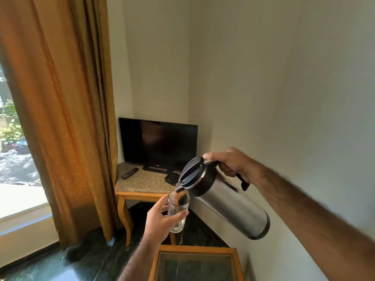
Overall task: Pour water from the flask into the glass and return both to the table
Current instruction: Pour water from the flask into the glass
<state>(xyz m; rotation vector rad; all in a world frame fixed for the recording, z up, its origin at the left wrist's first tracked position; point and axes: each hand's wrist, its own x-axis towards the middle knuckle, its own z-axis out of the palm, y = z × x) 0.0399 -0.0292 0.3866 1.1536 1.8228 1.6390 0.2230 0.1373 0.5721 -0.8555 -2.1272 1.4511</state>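
Observation:
A steel flask (pixel 229 205) with a black lid and black handle is tipped over, spout down to the left. My right hand (pixel 231 163) grips its handle. The spout rests at the rim of a clear glass (pixel 179 209), which my left hand (pixel 160 220) holds upright in the air just below. A thin line of water seems to run down below the glass. Both are held above the glass-topped wooden table (pixel 194 250) at the bottom of the view.
A second wooden table (pixel 140 183) with a speckled top stands in the corner and bears a dark television (pixel 158 142) and a remote (pixel 129 173). An orange curtain (pixel 60 118) hangs at the left by a window. A plain wall runs along the right.

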